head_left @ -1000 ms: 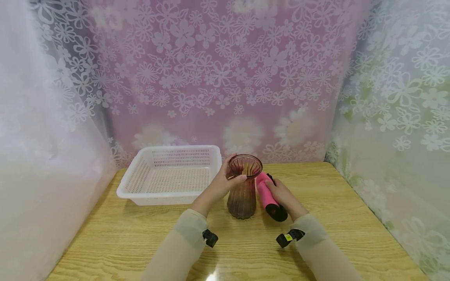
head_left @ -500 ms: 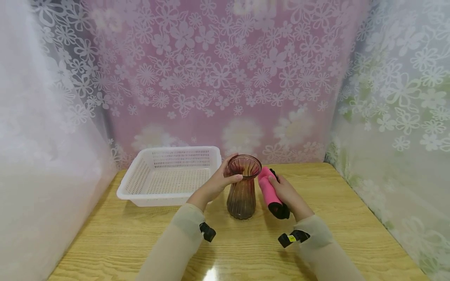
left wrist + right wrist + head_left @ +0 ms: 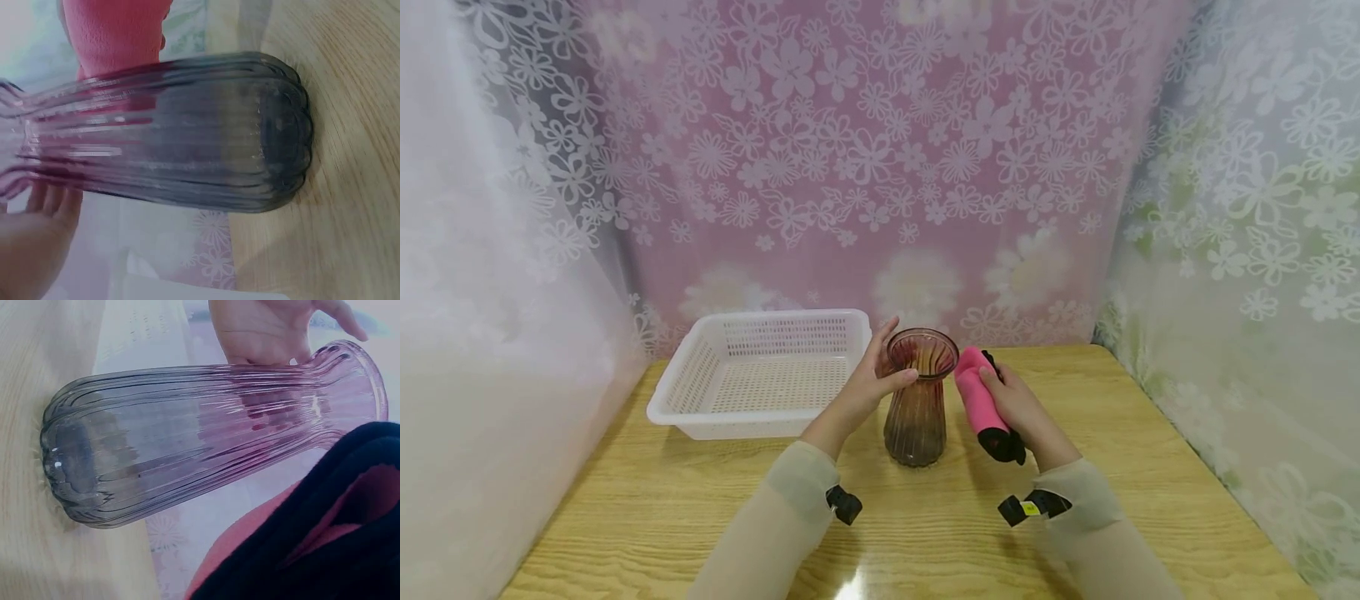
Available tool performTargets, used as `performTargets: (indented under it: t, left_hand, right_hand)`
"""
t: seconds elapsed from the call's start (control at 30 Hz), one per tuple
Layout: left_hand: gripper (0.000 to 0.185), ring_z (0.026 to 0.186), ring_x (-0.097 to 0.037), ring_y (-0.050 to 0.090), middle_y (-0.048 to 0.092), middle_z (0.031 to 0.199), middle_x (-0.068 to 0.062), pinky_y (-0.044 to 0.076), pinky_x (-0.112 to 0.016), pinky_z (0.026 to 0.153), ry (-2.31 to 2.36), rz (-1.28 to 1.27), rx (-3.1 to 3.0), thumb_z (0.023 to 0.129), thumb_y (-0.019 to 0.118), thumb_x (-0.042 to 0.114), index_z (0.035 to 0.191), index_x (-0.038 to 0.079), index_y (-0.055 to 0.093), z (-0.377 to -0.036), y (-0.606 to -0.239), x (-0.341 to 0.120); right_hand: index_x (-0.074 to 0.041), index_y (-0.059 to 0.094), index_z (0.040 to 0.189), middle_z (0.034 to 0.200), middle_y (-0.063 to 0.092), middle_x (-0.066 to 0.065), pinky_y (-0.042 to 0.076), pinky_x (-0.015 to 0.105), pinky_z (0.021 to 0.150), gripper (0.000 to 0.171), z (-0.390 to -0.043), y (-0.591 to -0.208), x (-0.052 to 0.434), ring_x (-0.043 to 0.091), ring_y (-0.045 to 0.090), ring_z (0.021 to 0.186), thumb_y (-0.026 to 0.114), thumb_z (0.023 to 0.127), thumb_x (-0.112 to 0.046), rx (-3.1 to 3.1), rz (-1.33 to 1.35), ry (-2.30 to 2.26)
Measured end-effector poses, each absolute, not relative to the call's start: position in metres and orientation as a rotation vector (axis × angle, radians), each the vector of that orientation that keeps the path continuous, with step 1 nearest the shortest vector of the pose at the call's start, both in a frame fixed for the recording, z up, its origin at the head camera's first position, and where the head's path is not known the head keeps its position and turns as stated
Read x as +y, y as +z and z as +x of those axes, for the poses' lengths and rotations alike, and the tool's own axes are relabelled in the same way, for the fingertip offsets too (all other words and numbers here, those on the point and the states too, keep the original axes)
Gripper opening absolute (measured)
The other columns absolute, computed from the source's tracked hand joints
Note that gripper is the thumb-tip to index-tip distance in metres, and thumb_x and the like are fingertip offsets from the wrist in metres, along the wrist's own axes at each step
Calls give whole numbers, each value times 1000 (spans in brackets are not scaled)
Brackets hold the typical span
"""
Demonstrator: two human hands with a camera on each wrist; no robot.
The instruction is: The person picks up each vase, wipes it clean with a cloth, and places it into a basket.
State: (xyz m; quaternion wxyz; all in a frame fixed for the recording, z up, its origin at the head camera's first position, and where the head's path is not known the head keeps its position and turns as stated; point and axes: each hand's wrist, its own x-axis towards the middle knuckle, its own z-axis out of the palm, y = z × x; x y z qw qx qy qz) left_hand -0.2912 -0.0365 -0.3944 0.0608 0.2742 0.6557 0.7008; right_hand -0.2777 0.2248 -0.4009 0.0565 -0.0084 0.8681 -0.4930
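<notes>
A ribbed glass vase (image 3: pixel 916 425), reddish at the top and smoky grey below, stands upright on the wooden table. My left hand (image 3: pixel 867 385) holds its neck from the left, thumb in front and fingers behind. Through the glass, those fingers show faintly in the right wrist view. To the right of the vase, my right hand (image 3: pixel 1017 407) grips a folded pink cloth (image 3: pixel 979 402) with a black edge, thumb on top. The cloth is held up close beside the vase, with a small gap between them in the head view. The fingers under the cloth are hidden.
A white perforated plastic basket (image 3: pixel 730 428) sits at the back left of the wooden table (image 3: pixel 940 533), just left of the vase. Flowered curtains (image 3: pixel 880 167) enclose the back and both sides.
My right hand has drawn the pink cloth slightly to the right and up, away from the vase. My left hand and the vase have hardly moved.
</notes>
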Motion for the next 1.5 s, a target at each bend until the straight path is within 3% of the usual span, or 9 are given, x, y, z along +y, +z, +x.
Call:
performTargets:
  t: [0.17, 0.3, 0.47, 0.63, 1.0, 1.3, 1.5]
  left_hand:
    - [100, 144, -33, 34, 28, 161, -12, 26, -55, 116, 2123, 741, 2193, 86, 76, 51, 160, 36, 11, -279, -388, -26]
    - [105, 144, -34, 33, 23, 163, -9, 30, -54, 114, 2100, 582, 2377, 81, 78, 56, 159, 38, 10, -267, -387, -14]
    - [109, 143, -27, 36, 30, 159, -10, 35, -50, 113, 2091, 409, 2520, 79, 79, 55, 160, 31, 10, -254, -385, 1]
    - [108, 138, -26, 43, 38, 152, -12, 41, -50, 108, 2094, 326, 2550, 80, 79, 55, 158, 30, 10, -252, -386, 8]
    - [104, 129, -26, 51, 49, 142, -14, 44, -48, 103, 2110, 315, 2530, 78, 81, 54, 156, 29, 17, -257, -390, 4]
    - [104, 125, -31, 54, 47, 144, -14, 49, -47, 98, 2053, 397, 2457, 80, 80, 54, 157, 28, 15, -263, -392, -6]
    - [101, 131, -37, 49, 41, 150, -16, 47, -51, 101, 2026, 429, 2419, 81, 81, 50, 157, 31, 17, -266, -389, -13]
  right_hand:
    - [3, 18, 156, 128, 48, 27, 46, 38, 84, 73, -274, -395, 225, 32, 55, 102, 32, 107, -50, 2613, -23, -1531]
    - [3, 18, 156, 129, 48, 27, 45, 35, 83, 72, -272, -391, 224, 31, 55, 103, 32, 108, -48, 2599, -18, -1560]
    - [3, 23, 152, 123, 51, 24, 47, 32, 79, 69, -271, -389, 222, 27, 57, 98, 33, 107, -48, 2596, -10, -1590]
    - [3, 26, 150, 117, 52, 22, 48, 31, 75, 67, -270, -390, 222, 23, 58, 92, 34, 107, -49, 2585, -4, -1620]
    - [-1, 26, 152, 121, 51, 23, 48, 31, 75, 65, -270, -391, 220, 24, 57, 92, 35, 108, -47, 2596, -16, -1658]
    - [-3, 22, 156, 133, 47, 25, 45, 33, 84, 69, -266, -387, 218, 31, 54, 108, 34, 107, -49, 2624, -29, -1675]
    - [-3, 24, 155, 125, 52, 25, 49, 32, 79, 69, -264, -386, 217, 25, 59, 96, 34, 106, -51, 2655, -72, -1765]
